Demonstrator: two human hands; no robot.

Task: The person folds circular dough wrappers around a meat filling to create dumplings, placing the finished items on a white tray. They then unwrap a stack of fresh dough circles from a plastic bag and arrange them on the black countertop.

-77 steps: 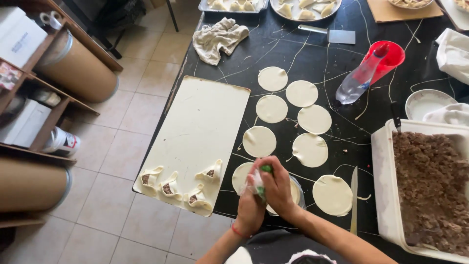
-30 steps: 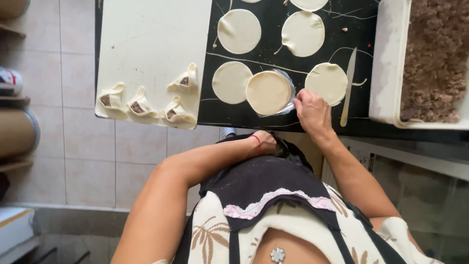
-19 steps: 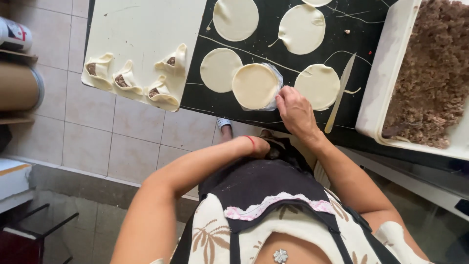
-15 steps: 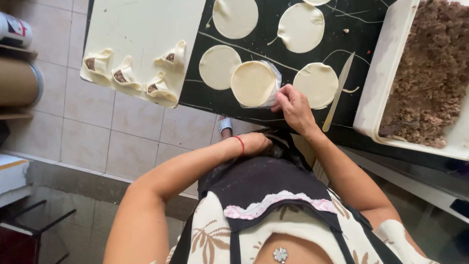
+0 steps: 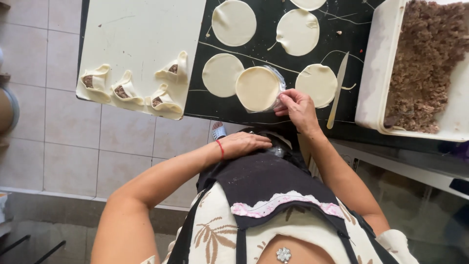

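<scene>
My right hand (image 5: 298, 110) rests at the near edge of the black counter (image 5: 222, 105), its fingers touching the right side of a stack of round dough discs (image 5: 257, 88) wrapped in clear plastic. My left hand (image 5: 244, 144) lies flat against my black apron (image 5: 273, 178), holding nothing. Single dough discs lie around the stack: one to its left (image 5: 222, 75), one to its right (image 5: 318, 84), two further back. Several folded, meat-filled pastries (image 5: 124, 92) sit on the pale board (image 5: 141, 34) at the left.
A thin cream-coloured knife (image 5: 337, 90) lies on the counter right of the discs. A white tub of brown minced filling (image 5: 425, 63) stands at the right. The board overhangs the counter's near edge above the tiled floor (image 5: 63, 146).
The view tilted down toward my body. My left hand left the counter and came to rest on my apron. My right hand stayed at the stack of discs.
</scene>
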